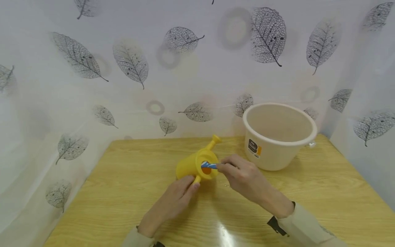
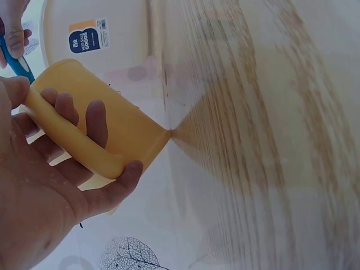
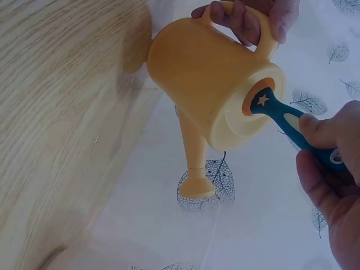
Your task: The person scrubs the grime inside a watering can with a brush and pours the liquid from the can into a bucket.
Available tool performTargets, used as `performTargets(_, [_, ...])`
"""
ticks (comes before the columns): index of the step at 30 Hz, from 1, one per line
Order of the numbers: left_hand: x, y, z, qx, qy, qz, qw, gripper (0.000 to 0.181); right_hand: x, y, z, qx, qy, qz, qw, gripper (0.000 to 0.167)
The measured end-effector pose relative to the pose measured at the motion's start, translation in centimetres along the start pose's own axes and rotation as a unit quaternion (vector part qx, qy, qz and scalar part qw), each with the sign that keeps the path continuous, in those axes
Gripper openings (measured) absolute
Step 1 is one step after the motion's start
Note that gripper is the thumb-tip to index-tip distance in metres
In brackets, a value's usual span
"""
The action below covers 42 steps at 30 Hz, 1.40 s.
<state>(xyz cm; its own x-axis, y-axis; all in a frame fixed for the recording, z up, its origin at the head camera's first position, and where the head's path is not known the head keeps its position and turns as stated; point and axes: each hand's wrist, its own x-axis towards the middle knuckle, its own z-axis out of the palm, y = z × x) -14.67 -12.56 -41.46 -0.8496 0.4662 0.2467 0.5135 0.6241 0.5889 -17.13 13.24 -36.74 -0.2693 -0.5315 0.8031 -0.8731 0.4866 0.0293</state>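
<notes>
A yellow watering can (image 1: 189,165) is tilted over the wooden table, its opening toward the right hand and its spout pointing to the back. My left hand (image 1: 172,199) grips the can's handle (image 2: 73,138), fingers curled through it. My right hand (image 1: 247,176) pinches a blue handle with white marks (image 1: 210,165), whose far end goes into the can's opening. In the right wrist view the blue handle (image 3: 285,119) bears a star near the opening; what lies deeper inside the can is hidden.
A large cream bucket (image 1: 271,154) with a dark and orange label stands at the back right of the wooden table (image 1: 123,192). Behind the table hangs a white sheet (image 1: 191,79) printed with leaves.
</notes>
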Motion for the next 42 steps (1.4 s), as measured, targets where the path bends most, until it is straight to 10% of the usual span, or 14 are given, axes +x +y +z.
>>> performTargets(9, [-0.1,-0.2,0.2,0.014,0.018,0.027,0.9994,0.020,0.0,-0.3,0.4,-0.004,0.015,0.013,0.9998,0.025])
performTargets(29, [0.1,-0.1,0.1,0.023,0.018,0.034,0.9990,0.022,0.2,0.0,1.5,-0.005,0.017,0.050,0.9986,0.010])
performTargets(42, [0.0,-0.1,0.0,0.004,0.000,0.015,0.9999,0.023,1.5,-1.1,0.1,-0.049,-0.002,0.007,0.9988,0.022])
